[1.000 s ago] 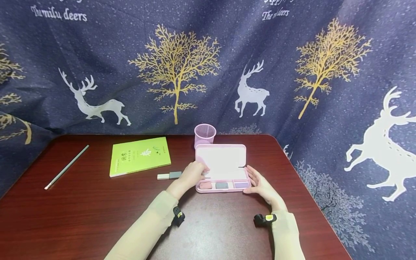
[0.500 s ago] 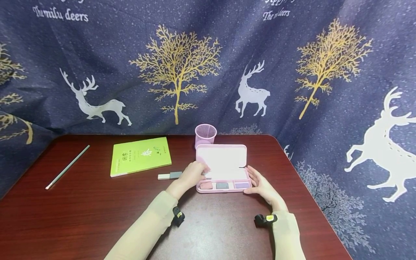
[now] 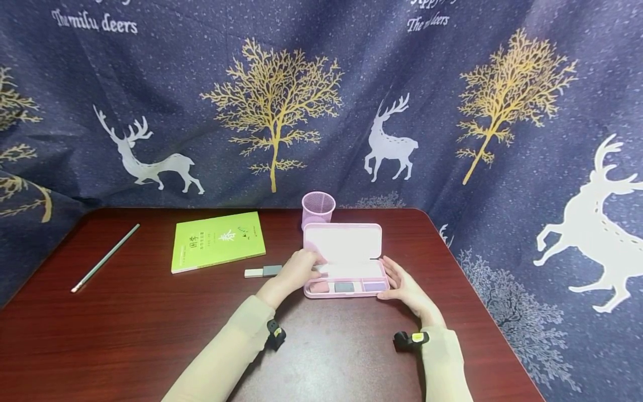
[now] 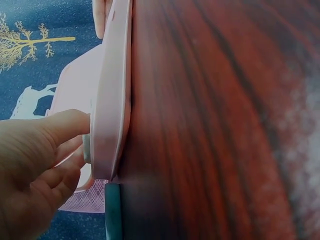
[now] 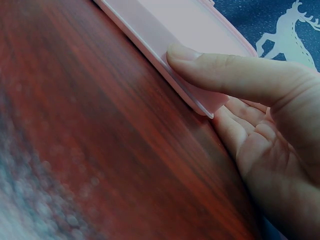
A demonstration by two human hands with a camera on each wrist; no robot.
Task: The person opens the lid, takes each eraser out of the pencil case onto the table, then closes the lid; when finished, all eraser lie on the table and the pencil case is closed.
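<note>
An open pink pencil case (image 3: pixel 341 295) lies on the table, its lid tilted up at the back. My left hand (image 3: pixel 296 271) reaches over its left end and pinches a small grey block that looks like an eraser (image 4: pixel 86 148), mostly hidden by the fingers. My right hand (image 3: pixel 409 290) grips the case's right end, thumb on the front rim and fingers along the side. In the front compartments sit a pink block (image 3: pixel 318 287), a grey-and-white eraser (image 3: pixel 344 287) and a purple block (image 3: pixel 374 286). Left of the case lies another grey-and-white eraser (image 3: pixel 263 271), partly behind my left hand.
A purple mesh pen cup (image 3: pixel 318 206) stands just behind the case's lid. A green book (image 3: pixel 218 243) lies to the left, and a pencil (image 3: pixel 105 258) farther left. A dark blue curtain (image 3: pixel 321 111) with deer and trees hangs behind the table (image 3: pixel 150 335).
Near my left fingertips the grey block has shifted slightly within the case. My right hand keeps its grip, and the case has not moved.
</note>
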